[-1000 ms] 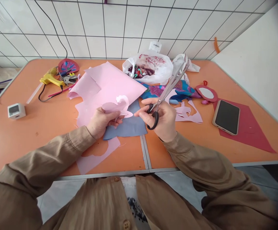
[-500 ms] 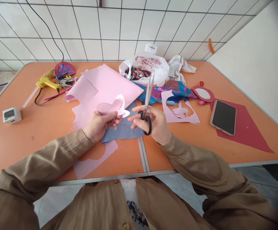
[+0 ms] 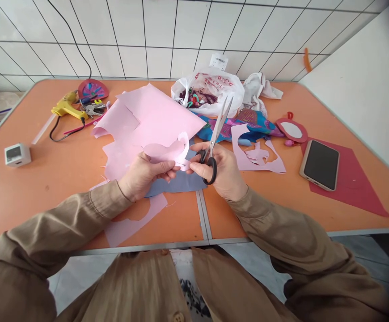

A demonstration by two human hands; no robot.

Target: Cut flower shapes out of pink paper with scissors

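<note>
My left hand (image 3: 144, 172) pinches a curved pink paper cutout (image 3: 167, 150) above the orange table (image 3: 30, 188). My right hand (image 3: 223, 170) grips black-handled scissors (image 3: 214, 138), blades slightly apart and pointing up and away; its fingertips also touch the right end of the cutout. Beneath the hands lie a blue-grey sheet (image 3: 177, 183) and a large pink sheet (image 3: 147, 120) with shapes cut out of it. A pink offcut (image 3: 130, 221) lies near the table's front edge.
A phone (image 3: 320, 163) rests on a dark red sheet (image 3: 352, 183) at right. A pink scrap (image 3: 258, 154), colourful fabric (image 3: 228, 127), a plastic bag (image 3: 208, 89) and a small mirror (image 3: 290, 129) sit behind. At left are a yellow glue gun (image 3: 65, 107), keys (image 3: 92, 107) and a white cube (image 3: 16, 154).
The scissors swung from leaning right, to upright, to tilting right again. My right fingertips have come in to touch the cutout's end. My left hand keeps hold of the cutout.
</note>
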